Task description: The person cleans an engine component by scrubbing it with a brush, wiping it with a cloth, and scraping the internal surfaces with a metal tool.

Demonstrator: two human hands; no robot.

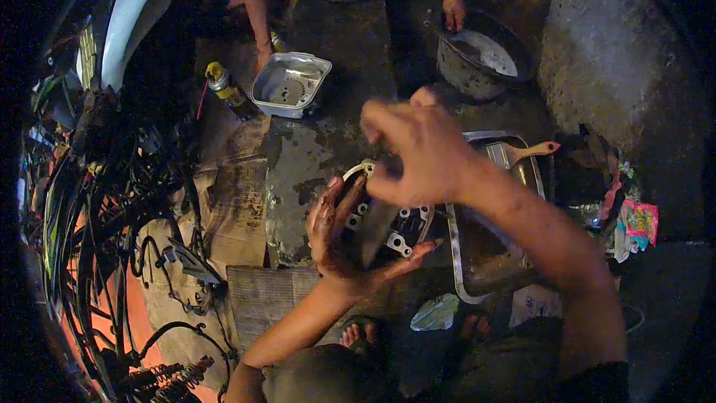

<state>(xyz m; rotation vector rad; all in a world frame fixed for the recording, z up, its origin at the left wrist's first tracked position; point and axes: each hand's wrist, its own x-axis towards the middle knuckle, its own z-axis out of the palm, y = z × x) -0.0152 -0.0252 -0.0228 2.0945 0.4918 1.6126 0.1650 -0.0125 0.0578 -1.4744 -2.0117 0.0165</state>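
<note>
My left hand (335, 239) cups a metal engine part (403, 242) from below and the side, with its thumb and fingers spread along the rim. It looks like a cylinder head, with bolt holes and dark hollows. Over it, my right hand (421, 153) is curled into a fist and smeared by motion. A blurred, grey, blade-like tool (379, 231) points down from this fist into the part; its handle is hidden by the fingers. Just right of the part lies a metal-rimmed tray (459, 254), partly covered by my right forearm. A paintbrush (533, 151) rests across the tray's far end.
Across from me, another person's hands touch a silver metal pan (298, 108) and a dark bucket (466, 67). A yellow-capped bottle (224, 86) stands beside the pan. Cables and wiring (89, 179) crowd the left. Cardboard (239, 209) covers the floor; a colourful packet (639, 222) lies right.
</note>
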